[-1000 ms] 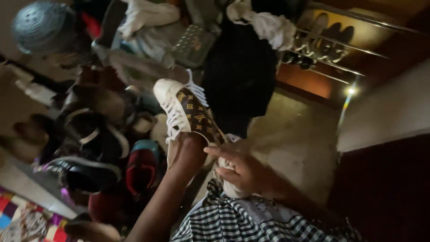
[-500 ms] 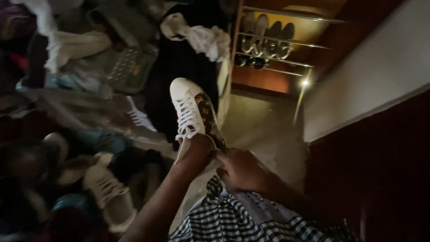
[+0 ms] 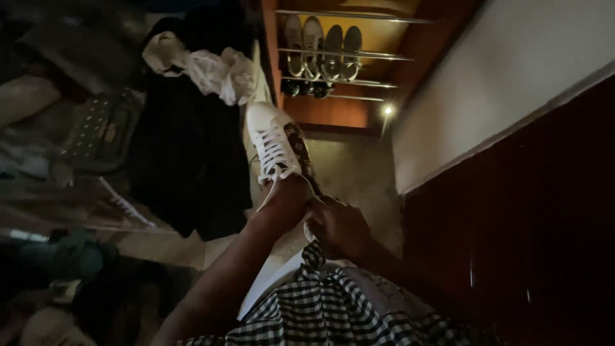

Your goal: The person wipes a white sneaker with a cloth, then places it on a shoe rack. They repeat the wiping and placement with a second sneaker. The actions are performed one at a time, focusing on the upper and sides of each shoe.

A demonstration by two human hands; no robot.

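Observation:
A white sneaker (image 3: 275,138) with white laces and a brown patterned side points away from me at centre. A bare limb (image 3: 256,237), apparently my lower leg, rises from the lower left and goes into the sneaker's opening. My right hand (image 3: 336,224) is closed on the heel of the sneaker, fingers curled against its back edge. My left hand does not show. Black-and-white checked cloth (image 3: 320,314) lies across my lap at the bottom.
A dark garment (image 3: 186,160) with a white cloth (image 3: 205,67) on top hangs left of the sneaker. A wooden shoe rack (image 3: 333,57) with pairs of shoes stands ahead. Pale wall (image 3: 500,77) and dark red panel (image 3: 525,224) close the right. Dim clutter (image 3: 64,263) lies at left.
The view has swung right, so the pile of shoes left the frame and the rack came in. My right hand went from an outstretched finger to a closed grip on the heel.

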